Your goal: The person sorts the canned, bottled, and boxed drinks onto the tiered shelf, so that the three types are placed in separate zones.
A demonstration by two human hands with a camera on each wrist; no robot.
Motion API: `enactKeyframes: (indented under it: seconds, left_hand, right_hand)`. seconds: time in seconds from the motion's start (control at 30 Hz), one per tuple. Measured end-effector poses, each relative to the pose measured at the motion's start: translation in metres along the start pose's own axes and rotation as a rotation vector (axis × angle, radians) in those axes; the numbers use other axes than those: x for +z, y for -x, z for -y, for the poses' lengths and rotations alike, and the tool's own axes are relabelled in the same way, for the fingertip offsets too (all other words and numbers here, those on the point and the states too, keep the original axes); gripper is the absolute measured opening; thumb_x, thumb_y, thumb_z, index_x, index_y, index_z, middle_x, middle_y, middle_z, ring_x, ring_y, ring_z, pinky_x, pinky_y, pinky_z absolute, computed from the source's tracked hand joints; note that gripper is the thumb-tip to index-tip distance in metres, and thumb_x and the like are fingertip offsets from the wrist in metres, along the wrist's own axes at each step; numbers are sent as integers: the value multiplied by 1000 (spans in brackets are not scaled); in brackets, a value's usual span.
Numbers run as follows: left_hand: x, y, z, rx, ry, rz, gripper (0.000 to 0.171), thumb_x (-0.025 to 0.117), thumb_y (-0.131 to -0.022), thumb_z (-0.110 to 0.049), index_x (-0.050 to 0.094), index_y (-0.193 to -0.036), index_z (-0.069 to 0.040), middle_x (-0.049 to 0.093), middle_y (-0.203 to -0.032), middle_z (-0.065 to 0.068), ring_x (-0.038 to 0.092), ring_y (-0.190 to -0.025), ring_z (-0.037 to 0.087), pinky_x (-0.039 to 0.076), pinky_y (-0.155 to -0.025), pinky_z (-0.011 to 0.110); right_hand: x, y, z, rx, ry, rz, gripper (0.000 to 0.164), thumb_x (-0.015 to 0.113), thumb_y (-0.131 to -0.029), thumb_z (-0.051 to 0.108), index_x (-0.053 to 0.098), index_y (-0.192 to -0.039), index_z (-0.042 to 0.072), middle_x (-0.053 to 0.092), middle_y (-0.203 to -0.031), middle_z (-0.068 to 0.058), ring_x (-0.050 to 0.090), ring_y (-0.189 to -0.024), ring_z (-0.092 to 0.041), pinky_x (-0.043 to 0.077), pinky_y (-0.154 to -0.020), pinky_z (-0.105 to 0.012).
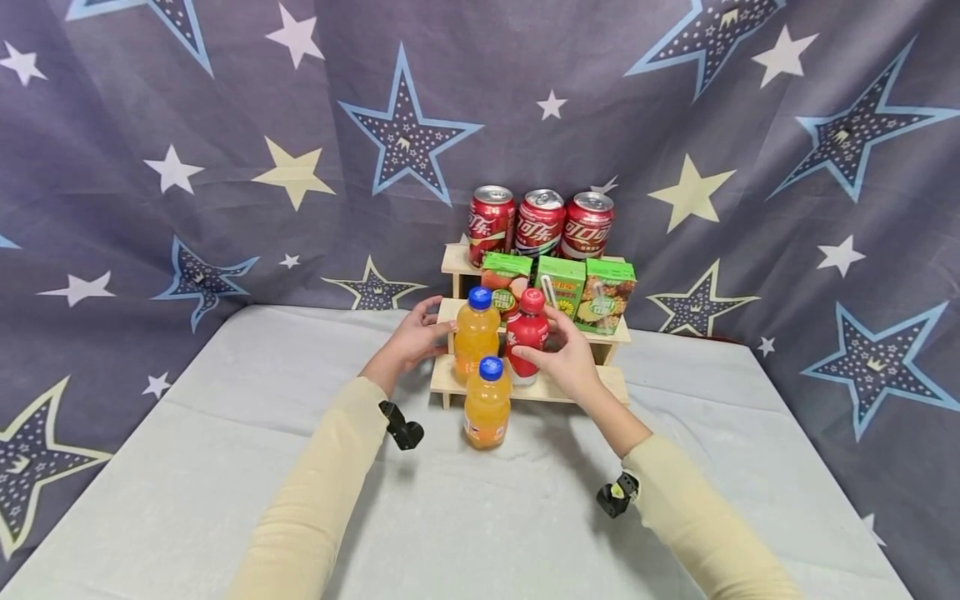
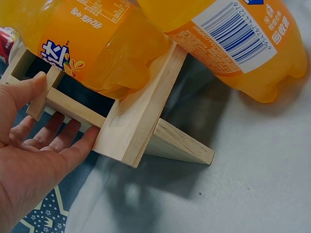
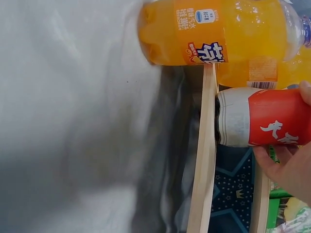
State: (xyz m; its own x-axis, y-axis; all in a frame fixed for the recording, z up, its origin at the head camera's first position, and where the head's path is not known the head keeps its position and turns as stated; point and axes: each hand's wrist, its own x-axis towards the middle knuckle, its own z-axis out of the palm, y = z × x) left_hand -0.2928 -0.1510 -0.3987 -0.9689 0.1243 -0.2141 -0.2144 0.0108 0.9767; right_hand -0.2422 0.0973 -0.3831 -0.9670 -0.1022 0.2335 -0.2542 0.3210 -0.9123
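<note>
My right hand (image 1: 570,362) grips a red bottle (image 1: 528,332) with a red cap, thumb on one side and fingers on the other. In the right wrist view the white base of this bottle is right at the lowest tier of a three-tier wooden stand (image 1: 581,392). At the stand's left side, my left hand (image 2: 34,160) holds its wooden frame, thumb above and fingers below. An orange soda bottle (image 1: 476,337) with a blue cap stands on the lowest tier, beside the red one. Another orange soda bottle (image 1: 487,412) stands on the table just in front.
Several green drink cartons (image 1: 606,296) line the middle tier. Red soda cans (image 1: 588,227) stand in a row on the top tier. A pale cloth covers the table (image 1: 225,467), and a star-patterned curtain (image 1: 510,125) hangs close behind the stand.
</note>
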Motion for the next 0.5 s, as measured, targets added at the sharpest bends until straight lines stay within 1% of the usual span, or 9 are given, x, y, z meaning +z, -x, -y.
enactKeyframes:
  seconds: [0.13,0.27,0.4,0.5]
  left_hand:
    - [0,0,0,1,-1,-1,66,54,-94,-10,18,-148,-20,35,-144,20,46,-125,37,43,-101,53]
    - [0,1,-1,0,-2,2,66,54,-94,-10,18,-149,-20,34,-144,20,45,-125,37,43,-101,53]
    - [0,1,-1,-5,6,8,67,54,-94,-10,17,-149,-20,33,-145,20,44,-126,38,41,-102,54]
    - [0,1,-1,-12,19,19,68,54,-94,-10,16,-149,-21,31,-146,20,42,-128,38,40,-103,54]
  right_hand:
    - [0,-1,0,-6,-12,10,79,80,-74,17,39,-141,9,60,-121,-17,59,-108,-30,51,-94,-43]
    - [-3,0,1,6,6,26,80,80,-75,20,37,-142,13,57,-126,-15,56,-114,-31,49,-98,-43]
    - [-8,4,0,5,15,44,78,79,-75,23,38,-141,19,55,-128,-12,54,-115,-30,50,-97,-43]
    - [-13,7,0,-17,1,53,74,79,-75,21,41,-139,20,54,-127,-12,56,-114,-30,51,-94,-44]
